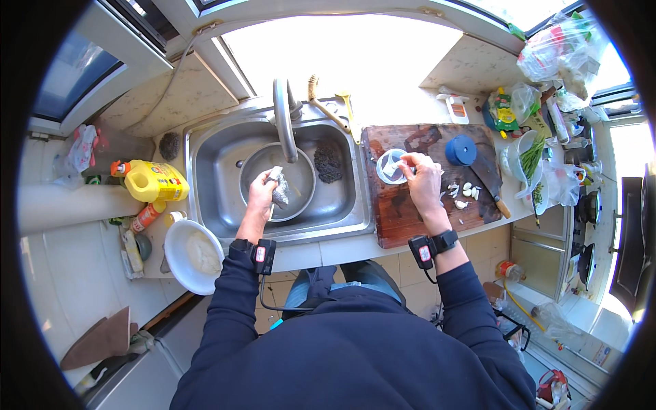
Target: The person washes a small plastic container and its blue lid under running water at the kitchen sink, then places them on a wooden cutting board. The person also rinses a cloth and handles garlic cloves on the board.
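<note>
Over the sink, my left hand (260, 196) grips a small crumpled silvery-grey object (281, 192) with a white end; its exact kind is unclear. Below it, a round metal basin (302, 207) rests in the stainless steel sink (220, 205), under the faucet (283, 113). My right hand (424, 183) pinches a small white piece (392, 168) at a clear plastic cup (382, 178) on the wooden cutting board (394, 220). Right of that hand lie peeled garlic cloves (467, 190), a garlic piece (461, 204), a round blue lid-like part (460, 150) and a cleaver (484, 171) with a wooden handle.
A dark scouring pad (328, 164) lies in the sink's right side. Behind the sink are a wooden-handled brush (328, 113) and a yellow tool (349, 115). At left stand a yellow jug (156, 181) and a white bowl (177, 246) of flour-like powder. Green stalks (533, 159) lie right.
</note>
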Motion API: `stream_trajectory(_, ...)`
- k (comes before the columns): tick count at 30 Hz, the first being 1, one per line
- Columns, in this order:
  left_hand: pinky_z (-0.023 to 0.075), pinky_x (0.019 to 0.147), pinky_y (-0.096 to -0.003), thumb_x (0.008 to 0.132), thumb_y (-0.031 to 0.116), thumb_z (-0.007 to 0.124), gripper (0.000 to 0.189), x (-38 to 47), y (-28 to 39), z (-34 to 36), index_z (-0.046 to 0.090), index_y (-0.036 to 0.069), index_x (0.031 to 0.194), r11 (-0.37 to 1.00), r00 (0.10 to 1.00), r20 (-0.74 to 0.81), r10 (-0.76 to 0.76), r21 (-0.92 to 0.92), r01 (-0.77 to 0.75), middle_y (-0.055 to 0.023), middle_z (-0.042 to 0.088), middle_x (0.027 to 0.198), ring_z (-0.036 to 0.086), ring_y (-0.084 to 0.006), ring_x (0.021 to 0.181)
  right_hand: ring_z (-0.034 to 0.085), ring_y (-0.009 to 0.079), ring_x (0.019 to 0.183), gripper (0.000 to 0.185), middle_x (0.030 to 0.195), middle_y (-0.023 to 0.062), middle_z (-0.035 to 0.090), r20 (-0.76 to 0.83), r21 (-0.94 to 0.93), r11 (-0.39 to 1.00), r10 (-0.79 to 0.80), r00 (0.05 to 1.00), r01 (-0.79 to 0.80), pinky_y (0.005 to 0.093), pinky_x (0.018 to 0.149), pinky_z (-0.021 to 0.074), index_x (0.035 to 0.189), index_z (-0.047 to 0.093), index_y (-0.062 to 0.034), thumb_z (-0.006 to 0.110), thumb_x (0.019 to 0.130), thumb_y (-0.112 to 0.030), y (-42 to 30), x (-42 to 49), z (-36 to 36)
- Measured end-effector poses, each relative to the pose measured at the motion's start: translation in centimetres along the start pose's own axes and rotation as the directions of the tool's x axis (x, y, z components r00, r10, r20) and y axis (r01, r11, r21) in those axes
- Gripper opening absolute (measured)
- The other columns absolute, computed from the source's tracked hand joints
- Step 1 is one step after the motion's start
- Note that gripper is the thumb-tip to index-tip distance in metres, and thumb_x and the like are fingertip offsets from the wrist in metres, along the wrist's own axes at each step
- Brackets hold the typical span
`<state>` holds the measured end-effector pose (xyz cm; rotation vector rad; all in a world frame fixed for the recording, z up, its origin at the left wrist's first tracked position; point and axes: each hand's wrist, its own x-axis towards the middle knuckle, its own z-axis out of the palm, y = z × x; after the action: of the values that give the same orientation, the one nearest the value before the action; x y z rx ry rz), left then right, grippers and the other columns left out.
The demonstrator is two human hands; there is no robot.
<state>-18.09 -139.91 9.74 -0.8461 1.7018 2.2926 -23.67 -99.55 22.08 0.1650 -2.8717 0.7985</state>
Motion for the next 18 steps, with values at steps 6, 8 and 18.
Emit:
stream_trajectory(6,0.0562,0.080,-0.0287,0.096,0.000,0.060,0.036,-1.4,-0.8,1.9,0.067,0.000,0.131,1.000,0.999,0.031,-0.026,-0.001,0.026,-0.0037,0.071,0.110,0.067,-0.0120,0.094,0.064,0.0237,0.096,0.014,0.092,0.0008,0.075,0.049,-0.144,0.980,-0.128,0.991,0.134,0.0422,0.087,0.0419,0.095,0.078,-0.0153,0.084,0.083,-0.019,2.7,-0.4,3.2)
stream_trajectory(8,0.0562,0.081,-0.0289,0.096,0.000,0.060,0.036,-1.8,-1.1,2.0,0.067,0.000,0.131,0.999,0.999,0.022,-0.042,0.005,0.042,-0.0037,0.071,0.110,0.067,-0.0121,0.094,0.063,0.0235,0.098,0.014,0.094,-0.0003,0.073,0.052,-0.165,0.975,-0.143,0.988,0.150,0.0421,0.087,0.0421,0.095,0.078,-0.0164,0.084,0.083,-0.021,3.2,-0.4,3.7)
stream_trajectory(18,0.0568,0.084,-0.0296,0.095,-0.003,0.059,0.036,-2.6,-2.3,3.0,0.067,0.000,0.130,0.998,0.998,0.019,-0.061,-0.011,0.061,-0.0043,0.071,0.111,0.068,-0.0131,0.096,0.060,0.0270,0.111,0.042,0.114,0.0052,0.069,0.071,-0.189,0.967,-0.158,0.985,0.169,0.0441,0.093,0.0444,0.121,0.075,-0.0171,0.087,0.082,-0.028,3.8,0.3,1.1)
